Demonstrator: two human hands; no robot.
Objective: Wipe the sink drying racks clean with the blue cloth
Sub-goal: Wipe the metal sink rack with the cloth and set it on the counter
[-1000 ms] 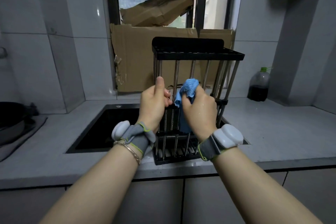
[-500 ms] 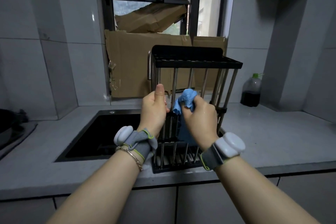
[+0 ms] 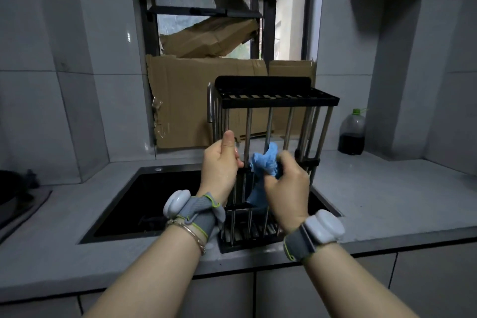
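A black drying rack (image 3: 278,99) with steel rods stands on end at the sink's front right corner, its black slatted end up. My left hand (image 3: 220,165) grips one of the left rods at mid height, thumb pointing up. My right hand (image 3: 287,188) holds the crumpled blue cloth (image 3: 265,161) pressed around a middle rod, just right of the left hand. Part of the cloth hangs down behind the rods. Both wrists wear grey bands with white pods.
The black sink (image 3: 144,201) lies to the left in a grey counter (image 3: 387,201). A steel faucet (image 3: 210,108) rises behind the rack. A dark bottle (image 3: 351,134) stands at the back right. Cardboard (image 3: 185,100) leans in the window. A dark pan (image 3: 10,188) sits at the far left.
My right hand with the cloth has slid down the rod a little. The view has tilted up slightly. My left hand keeps its grip on the rack.
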